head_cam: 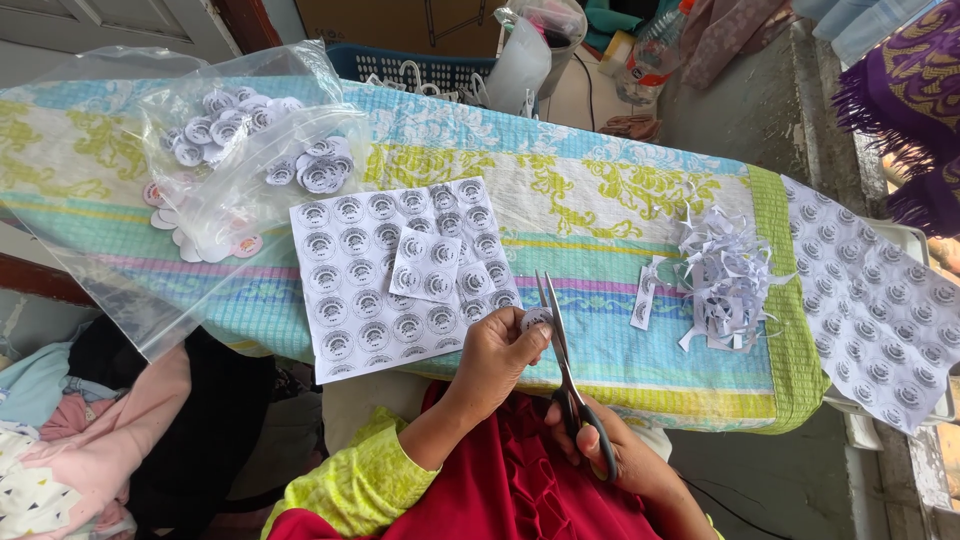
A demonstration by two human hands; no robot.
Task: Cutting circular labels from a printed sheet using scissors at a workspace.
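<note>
Paper sticker (536, 318), round, pinched in my left grip (497, 352); my right grip (610, 452) clenches scissors (562, 352), blades parted just beside it. Left of both lies the printed sheet (385, 270) on the counter (620, 340); scraps (722, 280) lie right.

Bare patterned cloth (620, 350) lies open just right of the scissors (565, 365). Beyond it, paper scraps (722, 275) block; the printed sheet (385, 275) crowds the left hand (500, 350).
</note>
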